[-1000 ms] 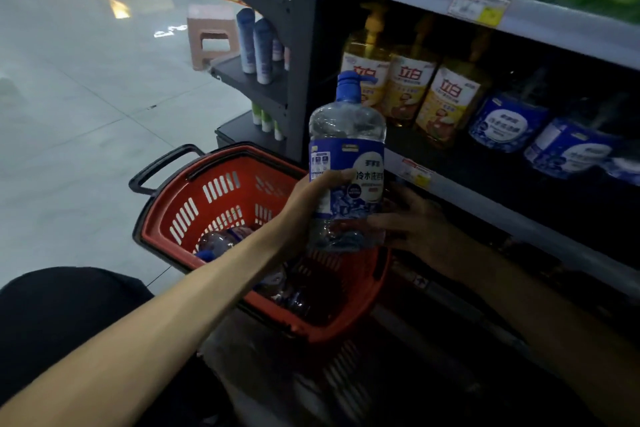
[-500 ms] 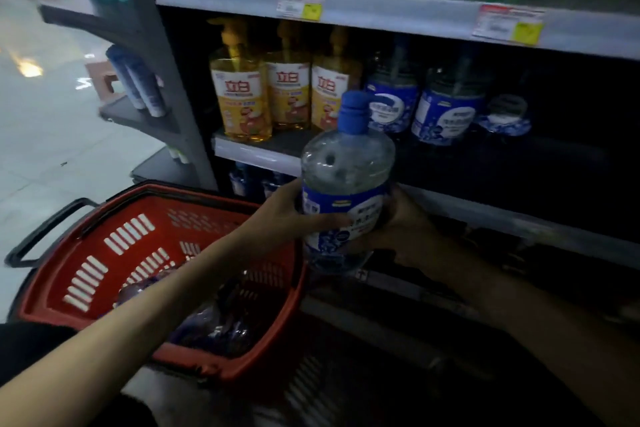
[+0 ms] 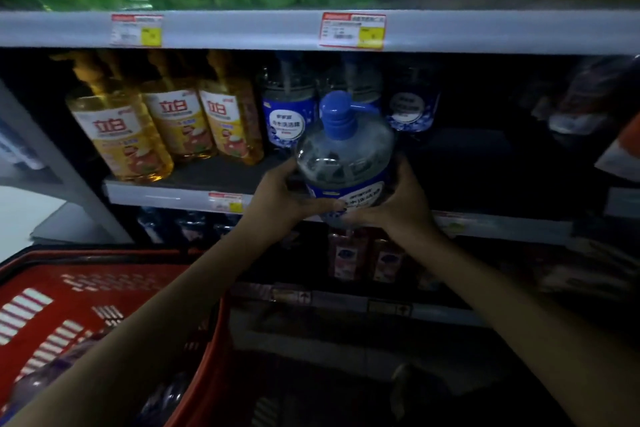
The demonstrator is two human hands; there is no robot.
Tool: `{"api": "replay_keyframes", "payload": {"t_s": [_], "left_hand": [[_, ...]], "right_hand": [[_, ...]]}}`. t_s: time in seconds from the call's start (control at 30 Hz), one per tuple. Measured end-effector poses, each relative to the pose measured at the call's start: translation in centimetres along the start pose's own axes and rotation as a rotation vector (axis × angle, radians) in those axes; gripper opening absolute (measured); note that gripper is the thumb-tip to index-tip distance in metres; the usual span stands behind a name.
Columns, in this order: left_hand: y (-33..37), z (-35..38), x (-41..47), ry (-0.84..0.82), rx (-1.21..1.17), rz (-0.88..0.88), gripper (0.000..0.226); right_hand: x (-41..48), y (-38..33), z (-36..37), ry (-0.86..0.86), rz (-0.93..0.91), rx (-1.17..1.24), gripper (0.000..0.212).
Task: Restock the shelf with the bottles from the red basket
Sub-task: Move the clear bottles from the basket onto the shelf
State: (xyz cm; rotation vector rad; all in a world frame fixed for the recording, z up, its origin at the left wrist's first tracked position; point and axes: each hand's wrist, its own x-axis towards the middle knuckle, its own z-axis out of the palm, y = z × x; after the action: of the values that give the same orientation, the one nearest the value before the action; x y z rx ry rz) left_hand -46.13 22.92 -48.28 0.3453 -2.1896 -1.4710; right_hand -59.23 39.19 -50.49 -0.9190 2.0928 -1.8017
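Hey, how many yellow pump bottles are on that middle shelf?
3, in a row on the middle shelf: left yellow bottle, middle yellow bottle, right yellow bottle, beside the blue-label bottles. Others may be hidden behind them.

Clear blue-capped pump bottle (image 3: pixel 344 152) upright at shelf (image 3: pixel 166 192) edge, above red basket (image 3: pixel 69 295).

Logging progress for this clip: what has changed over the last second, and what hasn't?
The clear bottle with the blue pump has risen from above the red basket to the middle shelf edge, in front of the blue-labelled bottles there. The left hand and right hand hold its sides as before. The basket stays at lower left, other bottles remaining inside.
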Motion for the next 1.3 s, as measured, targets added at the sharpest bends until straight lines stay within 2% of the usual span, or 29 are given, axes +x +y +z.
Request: {"api": "replay_keyframes", "payload": {"t_s": [0.13,0.27,0.33,0.47,0.67,1.07,1.13,1.27,1.3], "left_hand": [[0.6,3.6,3.3,0.011,-0.014,0.091,0.061],[0.8,6.9,6.5,0.024,-0.04,0.129,0.072],[0.8,8.7,7.8,0.066,-0.066,0.094,0.07],[0.7,11.9,9.1,0.117,-0.204,-0.009,0.051],[-0.1,14.1,10.7,0.142,-0.357,-0.053,0.045],[0.5,15.8,14.2,0.232,-0.39,-0.114,0.049],[0.9,16.0,14.6,0.246,-0.372,-0.094,0.047],[1.9,16.1,15.3,0.274,-0.256,-0.083,0.025],[1.9,16.1,15.3,0.286,-0.234,-0.085,0.034]], "right_hand": [[1.4,1.1,-2.1,0.149,-0.048,0.044,0.116],[2.5,2.1,-4.2,0.283,-0.069,0.087,0.105],[3.2,2.7,-5.0,0.35,-0.065,0.086,0.102],[4.7,3.9,-5.8,0.442,-0.01,0.091,0.104],[6.3,5.1,-6.6,0.452,0.023,0.06,0.108],[9.6,6.2,-7.9,0.456,0.066,0.063,0.1],[10.1,6.0,-7.7,0.483,0.055,0.059,0.098],[11.1,5.9,-7.3,0.531,0.043,0.044,0.099],[11.3,6.0,-7.1,0.537,0.046,0.038,0.099]]}}
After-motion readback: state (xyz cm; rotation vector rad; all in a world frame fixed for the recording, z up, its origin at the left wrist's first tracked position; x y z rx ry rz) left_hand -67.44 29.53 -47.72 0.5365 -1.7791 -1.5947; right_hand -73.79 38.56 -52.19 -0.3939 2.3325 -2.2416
